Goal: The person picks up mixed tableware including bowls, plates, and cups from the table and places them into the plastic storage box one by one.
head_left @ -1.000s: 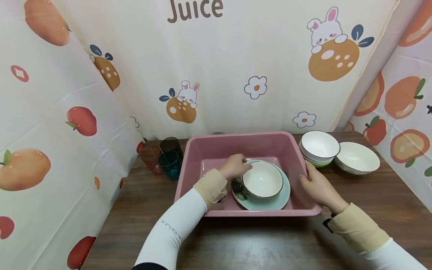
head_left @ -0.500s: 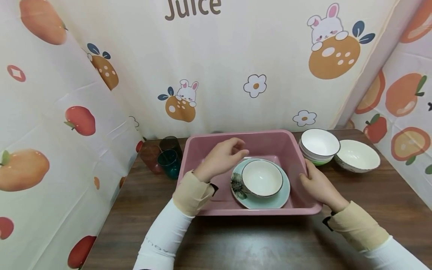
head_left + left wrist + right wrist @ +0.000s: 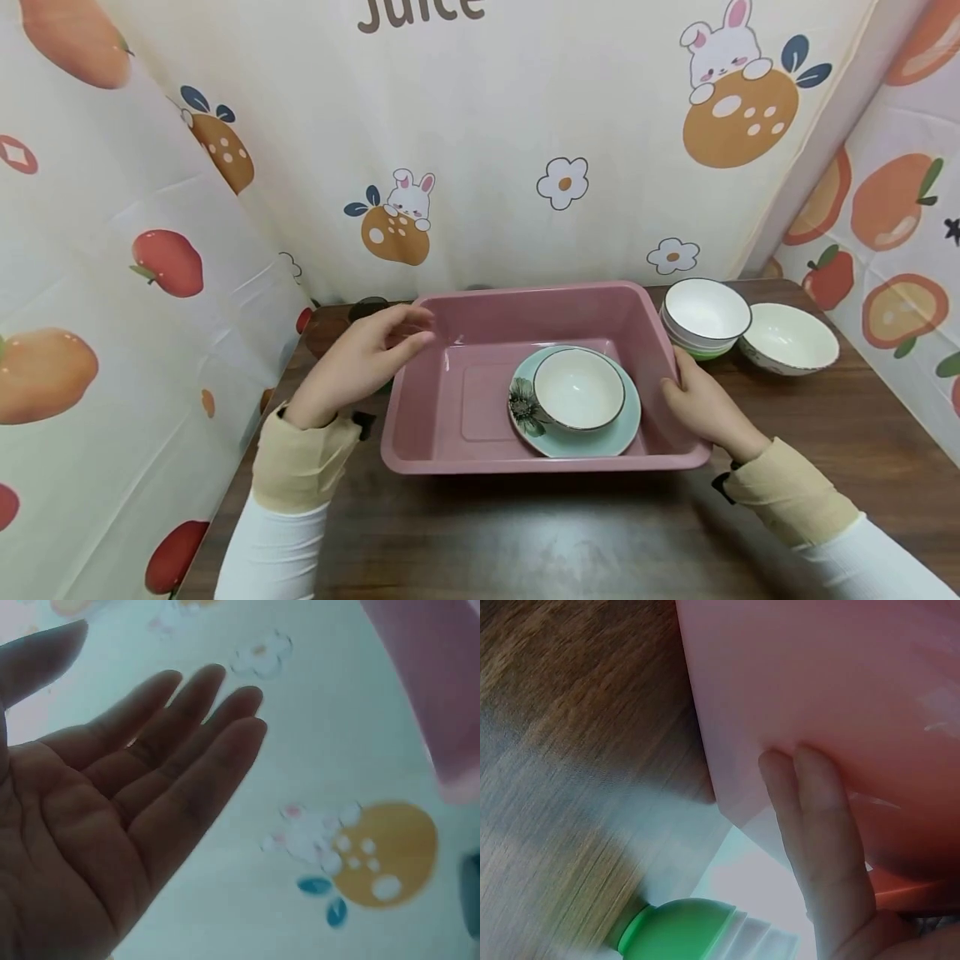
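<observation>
A pink basin [image 3: 468,404] holds a light blue plate [image 3: 628,417] with a dark flower print. On that plate sits a white bowl [image 3: 579,389] with a dark rim. My right hand [image 3: 708,408] grips the basin's right rim, thumb inside; in the right wrist view its fingers [image 3: 821,802] press on the outer wall. My left hand [image 3: 360,358] is raised past the basin's left rim, over the cups, holding nothing. The left wrist view shows its palm [image 3: 67,825] facing the camera and its fingers extended and slightly bent.
Behind my left hand, a dark cup [image 3: 367,308] and a reddish cup [image 3: 322,335] are partly hidden. Right of the basin stand stacked white bowls [image 3: 707,310], a green bowl [image 3: 679,930] lowest, beside a wide patterned bowl [image 3: 791,337]. A printed curtain [image 3: 480,225] backs the wooden table [image 3: 510,533].
My left hand has withdrawn from beside the bowl, moving left across the basin to above the cups. The right hand keeps its grip on the rim, and the head view has shifted slightly.
</observation>
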`<state>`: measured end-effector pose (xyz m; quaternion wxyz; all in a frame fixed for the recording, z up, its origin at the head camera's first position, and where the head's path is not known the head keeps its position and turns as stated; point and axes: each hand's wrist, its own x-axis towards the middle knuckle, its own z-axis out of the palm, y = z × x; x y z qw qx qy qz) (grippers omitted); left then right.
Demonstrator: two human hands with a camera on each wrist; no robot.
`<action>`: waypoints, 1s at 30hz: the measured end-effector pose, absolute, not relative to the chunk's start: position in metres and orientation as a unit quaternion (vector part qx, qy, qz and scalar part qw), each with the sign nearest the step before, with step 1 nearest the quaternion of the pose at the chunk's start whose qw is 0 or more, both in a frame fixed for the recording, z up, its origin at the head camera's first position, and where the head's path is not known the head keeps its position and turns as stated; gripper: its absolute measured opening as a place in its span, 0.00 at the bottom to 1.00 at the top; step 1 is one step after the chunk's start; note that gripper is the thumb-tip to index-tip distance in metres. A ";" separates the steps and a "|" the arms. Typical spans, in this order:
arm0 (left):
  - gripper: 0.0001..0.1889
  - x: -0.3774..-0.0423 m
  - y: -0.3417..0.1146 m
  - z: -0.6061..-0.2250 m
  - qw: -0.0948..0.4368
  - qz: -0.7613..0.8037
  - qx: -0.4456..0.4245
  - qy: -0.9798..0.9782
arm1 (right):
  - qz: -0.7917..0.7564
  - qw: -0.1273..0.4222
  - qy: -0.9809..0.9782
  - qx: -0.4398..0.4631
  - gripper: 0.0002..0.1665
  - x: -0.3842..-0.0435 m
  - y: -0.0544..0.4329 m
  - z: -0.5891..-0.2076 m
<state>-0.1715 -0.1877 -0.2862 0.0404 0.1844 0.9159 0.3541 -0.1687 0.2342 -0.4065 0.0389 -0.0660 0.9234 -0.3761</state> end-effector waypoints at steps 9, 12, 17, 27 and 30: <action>0.29 -0.158 -0.220 -0.335 0.054 0.321 0.056 0.944 | -0.377 0.031 0.923 -0.067 0.36 -0.169 0.234 -0.408; 0.33 -0.158 -0.222 -0.353 0.070 0.327 0.028 0.942 | -0.376 0.031 0.924 -0.066 0.36 -0.168 0.234 -0.409; 0.39 -0.163 -0.217 -0.372 0.095 0.367 0.012 0.925 | -0.376 0.031 0.924 -0.065 0.36 -0.168 0.234 -0.409; 0.24 -0.163 -0.205 -0.408 0.039 0.408 0.003 0.912 | -0.369 0.035 0.927 -0.057 0.35 -0.166 0.235 -0.410; 0.23 -0.161 -0.205 -0.412 0.030 0.406 -0.007 0.914 | -0.367 0.035 0.928 -0.057 0.34 -0.166 0.236 -0.409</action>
